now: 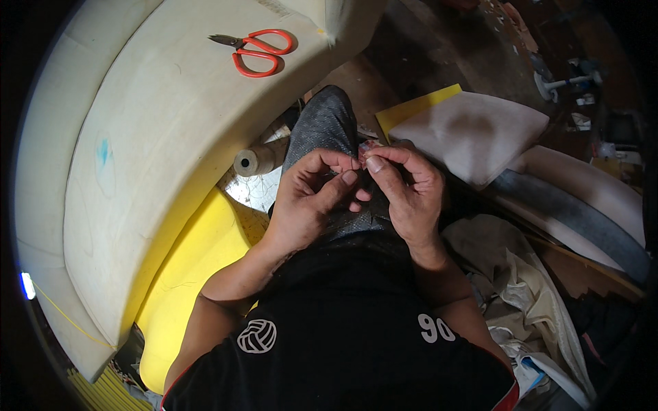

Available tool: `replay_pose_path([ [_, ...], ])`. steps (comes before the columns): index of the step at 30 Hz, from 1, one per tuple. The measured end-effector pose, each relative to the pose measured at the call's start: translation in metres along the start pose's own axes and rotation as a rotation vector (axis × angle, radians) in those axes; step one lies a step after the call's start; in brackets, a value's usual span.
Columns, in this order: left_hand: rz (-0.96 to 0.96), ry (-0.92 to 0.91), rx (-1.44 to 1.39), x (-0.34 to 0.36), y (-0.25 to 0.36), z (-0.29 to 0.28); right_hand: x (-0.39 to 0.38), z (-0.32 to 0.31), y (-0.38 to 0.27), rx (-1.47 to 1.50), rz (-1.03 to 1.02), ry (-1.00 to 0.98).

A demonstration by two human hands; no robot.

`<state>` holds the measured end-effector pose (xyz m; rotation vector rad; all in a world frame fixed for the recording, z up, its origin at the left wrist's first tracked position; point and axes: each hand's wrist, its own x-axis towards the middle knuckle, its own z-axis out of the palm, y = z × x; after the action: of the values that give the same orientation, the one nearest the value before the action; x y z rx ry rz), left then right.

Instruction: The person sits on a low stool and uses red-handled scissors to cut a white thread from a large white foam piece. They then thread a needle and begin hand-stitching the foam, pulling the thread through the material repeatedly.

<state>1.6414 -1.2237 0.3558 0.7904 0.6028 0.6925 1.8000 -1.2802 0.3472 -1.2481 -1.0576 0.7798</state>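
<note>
Both hands are raised over my grey-trousered leg [319, 123], close together at the middle. My left hand [308, 198] has thumb and forefinger pinched near their tips, on something too small to make out. My right hand [408, 195] is closed with thumb and forefinger pressed on a small, crinkled, reddish translucent piece [367, 146], partly hidden behind the fingertips. The fingertips of the two hands nearly meet. Red-handled scissors [257, 53] lie on a large cream padded piece [157, 103] at upper left, out of my hands' grip.
Yellow foam [185, 253] lies left of my legs, with a pale roll [250, 162] behind. On the right are pale curved panels [473, 130], a grey strip [576, 219] and crumpled cloth [514, 288]. Dark floor with scattered scraps [439, 48] shows at upper right.
</note>
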Motion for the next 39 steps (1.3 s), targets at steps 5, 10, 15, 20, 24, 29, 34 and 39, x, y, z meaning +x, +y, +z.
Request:
replay_pose_path([
  [5,0.000,-0.026,0.048,0.0003,-0.0004,-0.0010,-0.0007,0.0024,-0.0037,0.005,0.008,0.014],
  [10,0.037,-0.020,0.091,0.0006,-0.0068,-0.0030,-0.0025,0.0022,0.0013,0.086,0.027,0.007],
  [15,0.007,-0.022,0.095,-0.0014,-0.0059,-0.0018,-0.0066,0.0010,-0.0024,0.233,0.176,-0.017],
  [20,0.024,-0.028,0.073,-0.0007,-0.0063,0.0000,-0.0061,0.0048,-0.0024,0.268,0.151,0.007],
  [24,0.065,-0.039,0.096,0.0001,-0.0077,0.0003,-0.0070,0.0046,-0.0034,0.263,0.159,0.006],
  [29,0.065,-0.023,0.147,-0.0014,-0.0054,0.0015,-0.0076,0.0037,-0.0007,0.251,0.124,-0.021],
  [34,0.056,-0.031,0.126,-0.0016,-0.0039,0.0023,-0.0079,0.0042,-0.0002,0.254,0.125,-0.029],
  [39,0.074,-0.054,0.124,-0.0016,-0.0043,0.0013,-0.0077,0.0021,0.0016,0.277,0.151,-0.039],
])
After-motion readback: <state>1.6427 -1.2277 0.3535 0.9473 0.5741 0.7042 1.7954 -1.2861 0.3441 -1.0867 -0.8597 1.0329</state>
